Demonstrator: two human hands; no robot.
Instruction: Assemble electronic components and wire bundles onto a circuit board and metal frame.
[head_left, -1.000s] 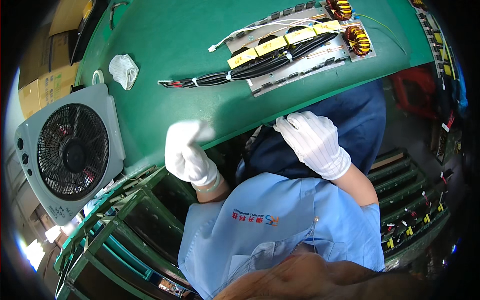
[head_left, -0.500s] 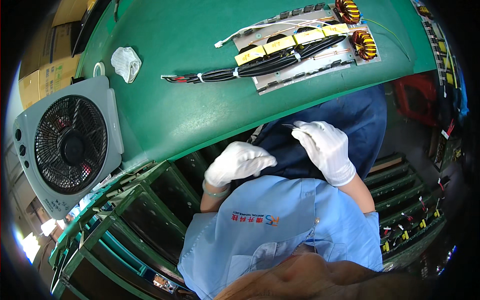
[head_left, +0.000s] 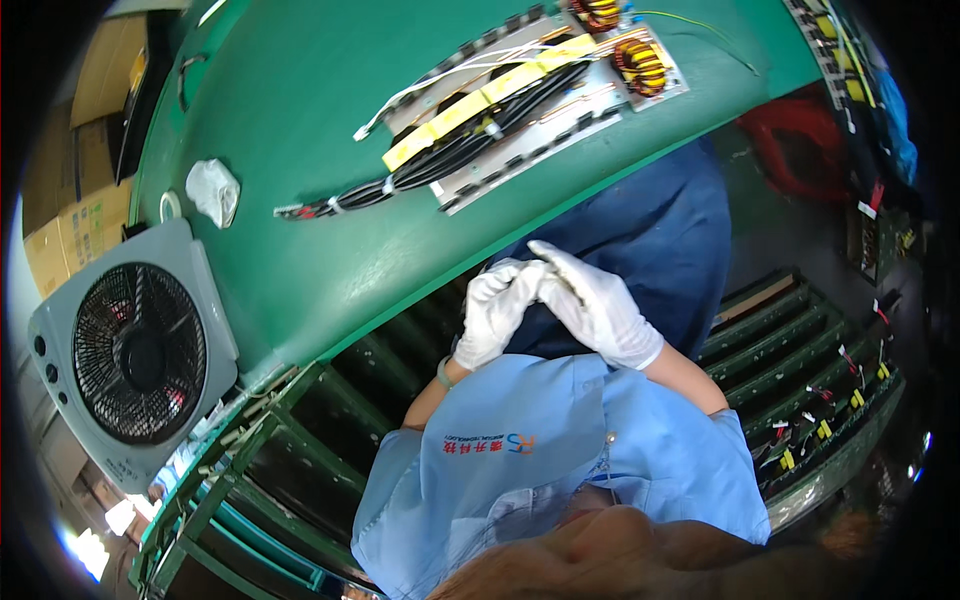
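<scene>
Both my hands wear white gloves and meet at the fingertips, above my lap and just short of the bench edge. My left hand is closed in a pinch, its fingers bent. Against it lies my right hand, one finger reaching forward and the others pressed together at the left fingertips. Whatever sits between the fingers is hidden. Beyond them, on the green bench, rests a metal plate assembly with yellow-labelled parts, two copper-wound ring coils and a tied bundle of black cables.
A grey box fan stands at the left, near a crumpled white cloth and a white roll. Green slatted racks flank me, the right one holding wired parts. Cardboard boxes are stacked far left.
My hands have come together from apart; the dark thin thing at my right fingertips no longer shows. The view has turned, so the bench things appear lower and further left.
</scene>
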